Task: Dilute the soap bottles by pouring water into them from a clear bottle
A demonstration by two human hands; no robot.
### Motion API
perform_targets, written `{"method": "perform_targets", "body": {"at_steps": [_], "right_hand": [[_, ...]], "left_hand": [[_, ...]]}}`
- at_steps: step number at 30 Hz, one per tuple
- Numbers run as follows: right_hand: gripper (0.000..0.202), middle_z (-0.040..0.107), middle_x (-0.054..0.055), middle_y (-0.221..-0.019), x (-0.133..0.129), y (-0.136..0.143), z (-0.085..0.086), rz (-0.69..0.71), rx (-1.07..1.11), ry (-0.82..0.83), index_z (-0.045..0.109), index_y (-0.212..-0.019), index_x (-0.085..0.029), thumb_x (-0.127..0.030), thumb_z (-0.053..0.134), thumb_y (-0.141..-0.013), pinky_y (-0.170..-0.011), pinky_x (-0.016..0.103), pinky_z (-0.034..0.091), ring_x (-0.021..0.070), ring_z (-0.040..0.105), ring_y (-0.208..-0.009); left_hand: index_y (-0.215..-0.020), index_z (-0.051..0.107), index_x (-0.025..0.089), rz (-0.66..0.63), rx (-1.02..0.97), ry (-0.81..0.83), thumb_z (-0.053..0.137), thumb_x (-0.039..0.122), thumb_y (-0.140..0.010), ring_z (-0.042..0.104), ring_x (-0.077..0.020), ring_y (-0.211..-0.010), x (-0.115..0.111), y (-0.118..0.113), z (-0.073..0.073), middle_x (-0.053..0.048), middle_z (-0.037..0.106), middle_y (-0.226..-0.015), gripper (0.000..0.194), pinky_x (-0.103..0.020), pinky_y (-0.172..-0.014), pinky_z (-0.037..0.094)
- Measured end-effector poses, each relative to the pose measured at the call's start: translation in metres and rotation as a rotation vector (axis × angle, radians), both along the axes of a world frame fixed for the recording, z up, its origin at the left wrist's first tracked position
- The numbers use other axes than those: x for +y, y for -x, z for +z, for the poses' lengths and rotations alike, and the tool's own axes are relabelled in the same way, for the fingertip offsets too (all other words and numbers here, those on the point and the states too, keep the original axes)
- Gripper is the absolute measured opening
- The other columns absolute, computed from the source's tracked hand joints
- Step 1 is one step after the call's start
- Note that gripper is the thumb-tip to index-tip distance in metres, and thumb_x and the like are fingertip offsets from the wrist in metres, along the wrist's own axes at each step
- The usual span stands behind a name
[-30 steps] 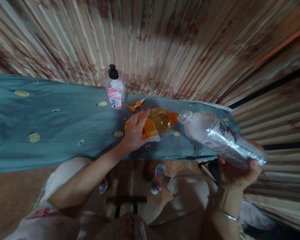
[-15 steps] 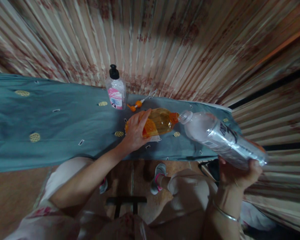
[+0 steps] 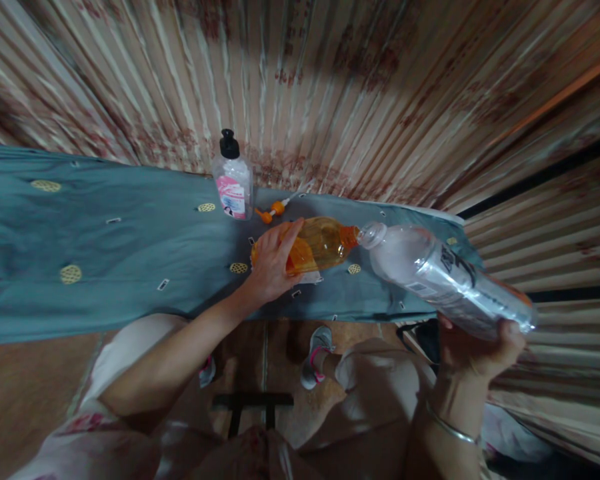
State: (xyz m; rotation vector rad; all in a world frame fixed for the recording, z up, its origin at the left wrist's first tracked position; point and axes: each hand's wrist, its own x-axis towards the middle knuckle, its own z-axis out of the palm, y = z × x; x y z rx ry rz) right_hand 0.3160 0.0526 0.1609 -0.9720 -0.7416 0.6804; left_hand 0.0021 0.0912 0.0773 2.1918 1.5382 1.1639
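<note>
My left hand (image 3: 273,263) is wrapped round the lower part of an orange see-through bottle (image 3: 325,245), which lies tilted with its neck to the right. In my right hand (image 3: 480,343) is a large clear plastic bottle (image 3: 430,267) with a printed label, gripped near its base. The mouths of the two bottles meet, or nearly so; whether they touch I cannot tell. Just behind the orange bottle lies an orange pump top (image 3: 275,210) with a thin clear tube. Left of it stands a clear bottle (image 3: 233,187) with a black cap and a pink label.
A blue-green patterned cloth (image 3: 130,247) covers the narrow table. Pleated curtains (image 3: 305,100) hang right behind it and on the right side. Below the front edge are my legs, a grey shoe (image 3: 319,347) and a dark bar (image 3: 253,401).
</note>
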Motion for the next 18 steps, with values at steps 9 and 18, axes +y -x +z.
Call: {"method": "perform_targets", "body": {"at_steps": [9,18], "right_hand": [[0.040,0.066,-0.003,-0.099,-0.0002,0.0003,-0.0007,0.009,-0.012,-0.013,0.069,-0.090,-0.029,-0.040,0.067,-0.052,-0.033,0.018,0.030,0.0156,0.055,-0.074],[0.041,0.066,-0.002,-0.101,-0.0004,-0.0007,-0.0009,-0.014,0.015,0.006,0.068,-0.090,-0.030,-0.039,0.067,-0.050,-0.035,0.016,0.027,0.0159,0.057,-0.075]], "left_hand": [[-0.159,0.023,0.026,0.000,0.010,-0.004,0.084,0.029,-0.074,0.048,-0.0363,-0.136,0.0004,0.0000,-0.0003,-0.016,0.048,-0.151,0.105,-0.055,-0.114,0.040],[-0.159,0.026,0.026,0.006,-0.007,0.014,0.085,0.031,-0.073,0.047,-0.0362,-0.136,0.0000,-0.0002,0.0005,-0.015,0.048,-0.150,0.105,-0.057,-0.116,0.038]]}}
